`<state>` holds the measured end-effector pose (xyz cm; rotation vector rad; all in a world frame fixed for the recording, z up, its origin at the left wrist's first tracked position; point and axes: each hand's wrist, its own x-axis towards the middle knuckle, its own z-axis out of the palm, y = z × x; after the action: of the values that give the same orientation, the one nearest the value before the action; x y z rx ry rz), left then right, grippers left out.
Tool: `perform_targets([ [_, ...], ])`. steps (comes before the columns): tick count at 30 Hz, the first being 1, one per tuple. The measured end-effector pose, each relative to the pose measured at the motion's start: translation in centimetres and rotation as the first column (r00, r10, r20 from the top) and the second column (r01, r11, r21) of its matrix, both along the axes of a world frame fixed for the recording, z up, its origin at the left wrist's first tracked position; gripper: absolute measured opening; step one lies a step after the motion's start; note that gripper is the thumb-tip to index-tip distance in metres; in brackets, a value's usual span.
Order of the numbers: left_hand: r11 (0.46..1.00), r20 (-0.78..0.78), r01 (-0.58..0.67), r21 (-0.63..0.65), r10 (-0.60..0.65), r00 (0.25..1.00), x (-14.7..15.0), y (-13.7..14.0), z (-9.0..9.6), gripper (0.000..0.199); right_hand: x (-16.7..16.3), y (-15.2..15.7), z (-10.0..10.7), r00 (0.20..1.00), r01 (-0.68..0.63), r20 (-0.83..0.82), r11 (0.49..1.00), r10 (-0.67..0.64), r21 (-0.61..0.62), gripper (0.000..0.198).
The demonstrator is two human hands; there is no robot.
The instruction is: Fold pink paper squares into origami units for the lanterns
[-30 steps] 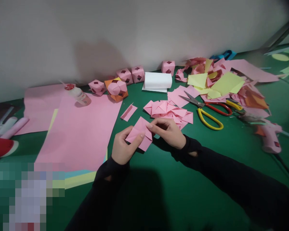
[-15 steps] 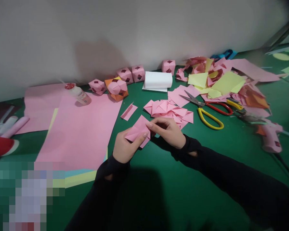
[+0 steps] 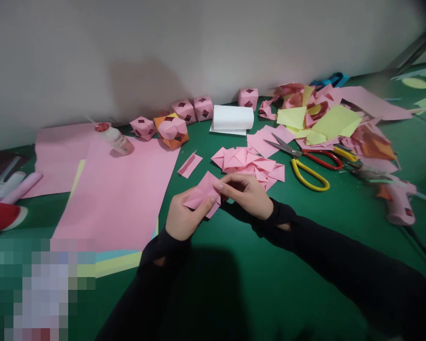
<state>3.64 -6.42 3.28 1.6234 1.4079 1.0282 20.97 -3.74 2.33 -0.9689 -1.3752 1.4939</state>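
Note:
A creased piece of pink paper (image 3: pixel 201 190) is held between both hands above the green table. My left hand (image 3: pixel 184 215) grips its lower left side, thumb lying across the front. At its right edge my right hand (image 3: pixel 248 193) pinches the paper between thumb and forefinger; the remaining fingers curl inward. Just beyond my right hand lies a heap of folded pink paper pieces (image 3: pixel 241 158). One small folded pink strip (image 3: pixel 190 165) rests apart from the heap, above the held paper.
Large pink sheets (image 3: pixel 117 203) cover the left side, with a small red-capped bottle (image 3: pixel 117 140) on them. Pink folded paper balls (image 3: pixel 203 108) and a white roll (image 3: pixel 233 118) line the wall. Scissors (image 3: pixel 294 152), paper scraps (image 3: pixel 335 124) and a pink glue gun (image 3: pixel 400 203) lie rightward.

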Motion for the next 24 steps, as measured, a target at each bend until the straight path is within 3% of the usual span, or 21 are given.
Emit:
perform_targets([
  [3,0.999,-0.049,0.029,0.025,-0.028,0.998,-0.2,0.2,-0.3,0.029,-0.1,0.0,-0.1,1.0,-0.011,-0.016,1.0,0.01,-0.027,0.025],
  [15,0.998,-0.02,0.055,0.011,-0.055,0.998,-0.2,0.1,-0.1,0.021,0.1,0.0,0.1,1.0,-0.014,-0.003,0.999,0.014,0.052,0.031],
  [24,0.989,0.079,-0.148,-0.01,0.148,0.986,0.5,-0.2,0.6,0.017,-0.4,-0.3,0.1,0.998,0.016,0.069,0.999,-0.014,-0.028,0.036],
])
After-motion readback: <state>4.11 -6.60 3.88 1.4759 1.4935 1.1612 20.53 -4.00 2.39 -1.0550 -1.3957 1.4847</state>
